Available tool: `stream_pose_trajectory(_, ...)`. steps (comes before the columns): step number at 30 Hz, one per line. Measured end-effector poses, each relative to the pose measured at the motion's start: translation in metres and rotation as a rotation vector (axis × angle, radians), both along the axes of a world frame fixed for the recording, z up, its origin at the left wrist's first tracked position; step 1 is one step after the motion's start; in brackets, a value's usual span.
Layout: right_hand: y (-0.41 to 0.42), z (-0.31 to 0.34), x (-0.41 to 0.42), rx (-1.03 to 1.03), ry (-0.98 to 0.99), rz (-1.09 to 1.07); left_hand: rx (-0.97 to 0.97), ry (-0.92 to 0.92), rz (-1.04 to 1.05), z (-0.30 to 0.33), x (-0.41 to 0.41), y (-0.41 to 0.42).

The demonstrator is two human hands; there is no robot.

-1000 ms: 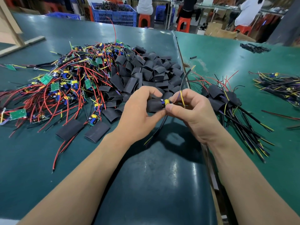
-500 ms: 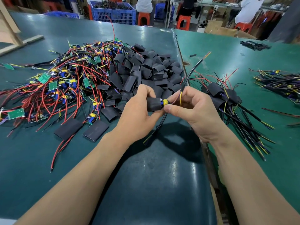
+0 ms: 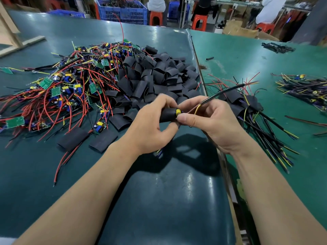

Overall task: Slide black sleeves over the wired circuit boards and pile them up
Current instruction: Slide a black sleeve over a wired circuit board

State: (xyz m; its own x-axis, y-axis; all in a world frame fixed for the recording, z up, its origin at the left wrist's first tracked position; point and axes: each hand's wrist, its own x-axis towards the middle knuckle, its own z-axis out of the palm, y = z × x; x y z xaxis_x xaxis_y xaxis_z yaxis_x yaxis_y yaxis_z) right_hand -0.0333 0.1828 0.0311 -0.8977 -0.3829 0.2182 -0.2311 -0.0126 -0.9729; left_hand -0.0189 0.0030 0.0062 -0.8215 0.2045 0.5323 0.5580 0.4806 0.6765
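My left hand [image 3: 152, 124] grips a black sleeve [image 3: 167, 114] over the table's middle. A yellow part of a circuit board [image 3: 178, 112] pokes out of the sleeve's right end. My right hand [image 3: 212, 121] pinches that end, and its black cable [image 3: 223, 92] runs up to the right. A heap of loose black sleeves [image 3: 159, 76] lies behind my hands. Left of it sprawls a tangle of green wired boards [image 3: 62, 89] with red wires. A pile of sleeved boards [image 3: 247, 106] lies to the right.
Two flat sleeves [image 3: 88, 138] lie near the front left. Another wire bundle [image 3: 304, 89] sits at the far right on the green table [image 3: 247, 55]. A blue crate [image 3: 122, 11], red stools and seated people are beyond the far edge.
The sleeve has slid further over the board, so less of it shows. The black cable has swung lower toward the right. Both hands stay close together.
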Motion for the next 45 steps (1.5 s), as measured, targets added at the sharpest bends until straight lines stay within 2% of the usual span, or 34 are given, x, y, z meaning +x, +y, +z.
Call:
stream_pose_trajectory(3, -0.003, 0.001, 0.0, 0.036, 0.043, -0.041, -0.012, -0.029, -0.008, -0.001, 0.002, 0.001)
stream_pose_trajectory(8, -0.008, -0.001, 0.0, -0.082, 0.108, -0.162, -0.054, -0.127, -0.004, 0.001, 0.003, 0.001)
stream_pose_trajectory(14, -0.003, -0.001, -0.006, -0.15, 0.051, -0.145, 0.064, 0.021, 0.026, 0.011, 0.003, -0.01)
stream_pose_trajectory(19, -0.002, -0.002, -0.006, -0.17, -0.013, -0.175, 0.101, 0.033, 0.089, 0.012, 0.005, -0.011)
stream_pose_trajectory(23, -0.004, 0.001, -0.004, -0.209, -0.083, -0.213, 0.138, 0.06, 0.064, 0.009, 0.003, -0.009)
stream_pose_trajectory(30, -0.003, 0.002, -0.005, -0.256, -0.217, -0.22, 0.13, -0.006, 0.013, 0.003, 0.002, -0.004)
stream_pose_trajectory(40, 0.0, -0.001, -0.005, -0.177, -0.18, -0.182, 0.006, 0.008, -0.039, 0.003, -0.001, -0.004)
stream_pose_trajectory(45, 0.002, 0.0, -0.004, -0.168, -0.211, -0.121, -0.034, -0.052, -0.08, 0.003, -0.001, -0.004)
